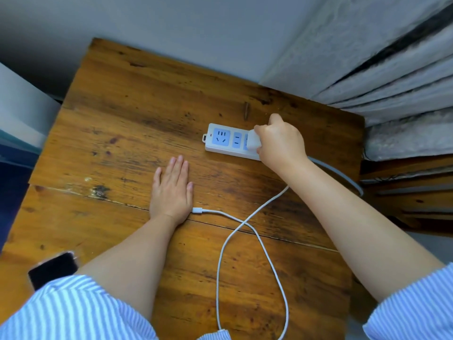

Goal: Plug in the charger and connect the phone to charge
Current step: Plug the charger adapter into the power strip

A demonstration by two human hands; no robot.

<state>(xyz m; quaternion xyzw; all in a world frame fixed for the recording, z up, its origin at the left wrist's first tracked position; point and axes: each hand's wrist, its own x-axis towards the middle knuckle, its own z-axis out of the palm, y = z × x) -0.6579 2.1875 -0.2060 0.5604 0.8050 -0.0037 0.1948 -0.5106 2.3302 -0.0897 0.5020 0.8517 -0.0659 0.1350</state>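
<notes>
A white power strip with blue socket faces lies on the wooden table, right of centre. My right hand grips a white charger block that sits against the strip's right-hand sockets. The charger's white cable loops across the table toward me, and its free plug end lies beside my left wrist. My left hand rests flat on the wood, palm down, holding nothing. A dark phone lies at the near left, partly hidden by my striped sleeve.
The strip's grey mains cord runs off the table's right edge. Pale folded fabric is piled at the back right, touching the table corner. A grey wall stands behind the table. Wooden slats lie to the right.
</notes>
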